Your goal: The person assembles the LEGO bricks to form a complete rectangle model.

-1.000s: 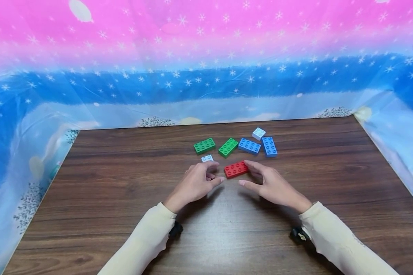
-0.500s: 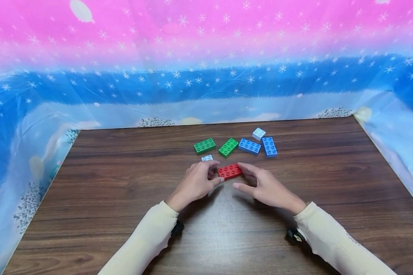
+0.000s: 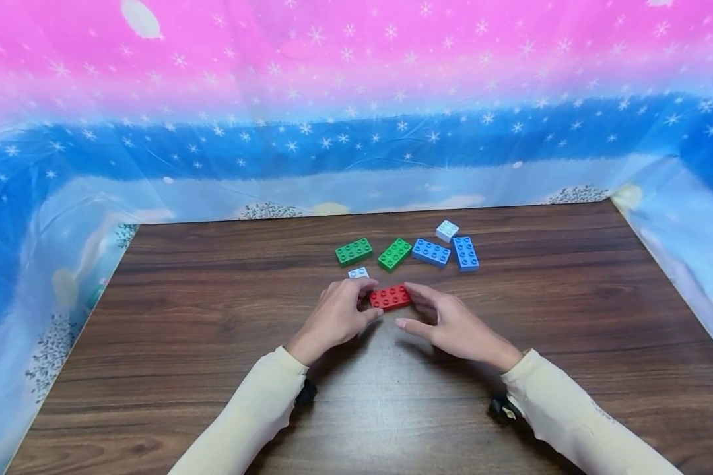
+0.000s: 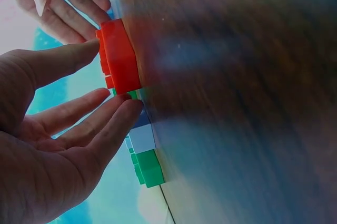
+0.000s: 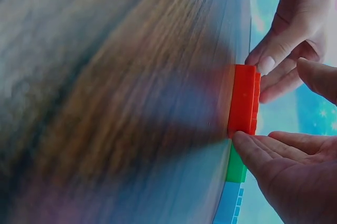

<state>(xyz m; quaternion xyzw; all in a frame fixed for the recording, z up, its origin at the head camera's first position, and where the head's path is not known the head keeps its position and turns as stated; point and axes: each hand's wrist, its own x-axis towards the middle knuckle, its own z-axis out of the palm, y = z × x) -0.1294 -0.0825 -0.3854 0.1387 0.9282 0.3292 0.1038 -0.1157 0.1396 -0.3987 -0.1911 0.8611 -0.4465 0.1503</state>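
A red brick point(image 3: 390, 297) with studs on top lies flat on the table between the two hands. At its left end is my left hand point(image 3: 335, 313), thumb near the brick's front corner and fingers loosely bent at the other side. In the left wrist view the left fingertips point(image 4: 138, 103) reach the end of the red brick. My right hand point(image 3: 454, 323) is on the other side, its straight fingers touching the brick's right end and its thumb held apart. A white brick point(image 3: 358, 272) sits just beyond the left fingers, partly hidden by them.
Behind the hands lie two green bricks point(image 3: 353, 251), two blue bricks point(image 3: 430, 252) and another white brick point(image 3: 447, 230). The dark wooden table point(image 3: 184, 316) ends at a patterned cloth point(image 3: 356, 145) hung around its back and sides.
The red brick has slid left across the table toward my left hand, with my right hand moving along at its right end. My left hand has barely moved.
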